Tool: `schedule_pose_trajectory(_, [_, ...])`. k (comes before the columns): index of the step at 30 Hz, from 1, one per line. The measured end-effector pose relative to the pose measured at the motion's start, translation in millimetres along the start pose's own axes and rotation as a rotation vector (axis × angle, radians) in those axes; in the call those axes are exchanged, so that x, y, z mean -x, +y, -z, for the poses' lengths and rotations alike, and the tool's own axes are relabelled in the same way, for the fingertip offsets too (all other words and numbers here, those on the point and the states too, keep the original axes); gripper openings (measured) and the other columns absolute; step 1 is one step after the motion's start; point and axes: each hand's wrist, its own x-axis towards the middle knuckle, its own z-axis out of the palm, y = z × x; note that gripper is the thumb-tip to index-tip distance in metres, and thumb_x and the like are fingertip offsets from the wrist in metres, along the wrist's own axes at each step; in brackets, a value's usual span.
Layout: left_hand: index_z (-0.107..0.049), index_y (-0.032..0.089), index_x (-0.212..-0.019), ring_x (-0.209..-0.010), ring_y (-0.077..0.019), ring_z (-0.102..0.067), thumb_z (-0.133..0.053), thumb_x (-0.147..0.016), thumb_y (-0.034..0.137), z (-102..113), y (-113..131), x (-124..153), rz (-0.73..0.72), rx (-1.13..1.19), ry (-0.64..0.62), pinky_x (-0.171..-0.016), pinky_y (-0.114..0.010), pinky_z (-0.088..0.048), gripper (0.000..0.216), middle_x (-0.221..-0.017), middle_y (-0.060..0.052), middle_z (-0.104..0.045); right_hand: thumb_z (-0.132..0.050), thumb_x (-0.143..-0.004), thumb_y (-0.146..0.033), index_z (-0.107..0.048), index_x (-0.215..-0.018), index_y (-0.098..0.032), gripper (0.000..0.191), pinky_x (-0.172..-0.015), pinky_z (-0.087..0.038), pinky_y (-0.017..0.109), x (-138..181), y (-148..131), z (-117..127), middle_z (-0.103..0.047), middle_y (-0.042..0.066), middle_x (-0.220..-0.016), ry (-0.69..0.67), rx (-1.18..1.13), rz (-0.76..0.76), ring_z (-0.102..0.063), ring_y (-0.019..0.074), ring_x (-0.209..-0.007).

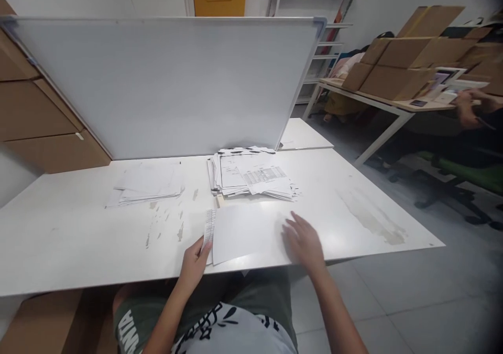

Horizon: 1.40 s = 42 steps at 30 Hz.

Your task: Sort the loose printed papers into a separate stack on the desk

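Observation:
A blank white sheet (245, 233) lies at the near edge of the table, with a strip of marked paper (209, 225) showing from under its left side. My left hand (195, 259) pinches the lower left edge of these paper sheets, thumb on top. At the other end, my right hand (304, 241) is over or on the sheet's right side, fingers apart and slightly blurred; nothing shows in it. Just beyond the sheet is a thick, uneven stack of printed papers (251, 173). A lower pile of papers (149, 183) lies to the left.
A whiteboard (176, 86) stands along the back of the white table (98, 249). Cardboard boxes (39, 102) are stacked at its left. On the right, another table (369, 97) bears more boxes (408, 55), and another person's hands (471, 107) are there.

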Motion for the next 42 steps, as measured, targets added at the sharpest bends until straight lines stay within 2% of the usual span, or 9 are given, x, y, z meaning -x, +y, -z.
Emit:
schedule_pose_trajectory(4, [-0.071, 0.017, -0.104, -0.108, -0.0283, -0.062, -0.063, -0.078, 0.044, 8, -12, -2, 0.048, 0.121, 0.089, -0.097, -0.041, -0.045, 0.039, -0.107, -0.007, -0.072, -0.055, -0.085, -0.045, -0.024, -0.148, -0.021, 0.075, -0.109, -0.032, 0.05, 10, -79, -14, -0.029, 0.012, -0.152, -0.414, -0.113, 0.275, -0.028, 0.0281, -0.139])
schedule_pose_trajectory(6, [-0.073, 0.016, -0.098, -0.105, -0.0296, -0.063, -0.071, -0.07, 0.044, 14, -23, -3, 0.097, 0.163, 0.232, -0.097, -0.043, -0.046, 0.039, -0.104, -0.008, -0.073, -0.06, -0.081, -0.041, -0.02, -0.149, -0.02, 0.082, -0.111, -0.027, 0.052, 21, -101, -16, -0.025, 0.012, -0.154, -0.517, -0.083, 0.359, -0.025, 0.0294, -0.14])
schedule_pose_trajectory(10, [-0.072, 0.015, -0.094, -0.1, -0.0288, -0.065, -0.078, -0.062, 0.044, 27, -32, -9, 0.141, 0.362, 0.508, -0.094, -0.044, -0.048, 0.044, -0.098, -0.009, -0.074, -0.044, -0.075, -0.003, -0.036, -0.142, -0.021, 0.07, -0.101, -0.04, 0.045, 45, -100, -4, -0.051, 0.01, -0.139, -0.409, -0.121, 0.476, -0.047, 0.0236, -0.127])
schedule_pose_trajectory(15, [-0.064, 0.021, -0.109, -0.1, -0.0237, -0.064, -0.078, -0.065, 0.036, 42, -21, -20, 0.036, 0.737, 0.601, -0.092, -0.04, -0.049, 0.048, -0.1, -0.005, -0.072, -0.039, -0.076, -0.006, -0.047, -0.129, -0.023, 0.056, -0.087, -0.047, 0.044, 47, -77, 45, -0.068, 0.008, -0.107, -0.068, -0.255, 0.399, -0.063, 0.0222, -0.097])
schedule_pose_trajectory(19, [-0.063, 0.02, -0.103, -0.096, -0.0237, -0.065, -0.074, -0.068, 0.043, 41, -23, -21, 0.042, 0.591, 0.467, -0.091, -0.04, -0.049, 0.043, -0.097, -0.005, -0.071, -0.045, -0.081, -0.014, -0.05, -0.113, -0.021, 0.033, -0.091, -0.045, 0.049, 16, -80, 90, -0.067, 0.006, -0.09, 0.1, -0.232, 0.307, -0.064, 0.0219, -0.081])
schedule_pose_trajectory(25, [-0.065, 0.021, -0.105, -0.111, -0.0267, -0.06, -0.06, -0.08, 0.044, 33, -29, -13, -0.018, 0.044, -0.002, -0.096, -0.038, -0.045, 0.035, -0.11, -0.009, -0.07, -0.042, -0.085, -0.017, -0.056, -0.093, -0.023, 0.017, -0.09, -0.04, 0.05, -34, -74, 122, -0.069, 0.005, -0.087, 0.055, 0.173, 0.155, -0.064, 0.0246, -0.083])
schedule_pose_trajectory(30, [-0.065, 0.015, -0.113, -0.114, -0.0286, -0.06, -0.057, -0.081, 0.047, 35, -33, -15, 0.009, 0.066, 0.082, -0.102, -0.043, -0.042, 0.046, -0.115, -0.011, -0.069, -0.044, -0.087, -0.02, -0.055, -0.092, -0.025, 0.013, -0.091, -0.038, 0.046, -51, -88, 134, -0.068, 0.003, -0.088, -0.004, 0.038, 0.21, -0.062, 0.0231, -0.084])
schedule_pose_trajectory(36, [-0.067, 0.017, -0.114, -0.113, -0.0295, -0.059, -0.056, -0.082, 0.043, 33, -31, -12, -0.061, 0.053, -0.058, -0.101, -0.044, -0.043, 0.043, -0.115, -0.009, -0.069, -0.039, -0.088, -0.011, -0.054, -0.098, -0.022, 0.021, -0.08, -0.041, 0.039, -61, -151, 103, -0.064, 0.005, -0.083, -0.343, -0.059, 0.335, -0.056, 0.0215, -0.078])
schedule_pose_trajectory(42, [-0.07, 0.017, -0.105, -0.1, -0.0285, -0.064, -0.058, -0.08, 0.044, 37, -30, -11, -0.162, 0.099, -0.078, -0.09, -0.041, -0.049, 0.038, -0.109, -0.011, -0.07, -0.036, -0.077, 0.001, -0.048, -0.126, -0.018, 0.054, -0.092, -0.033, 0.043, -70, -173, 45, -0.063, 0.008, -0.087, -0.272, 0.124, 0.42, -0.054, 0.025, -0.088])
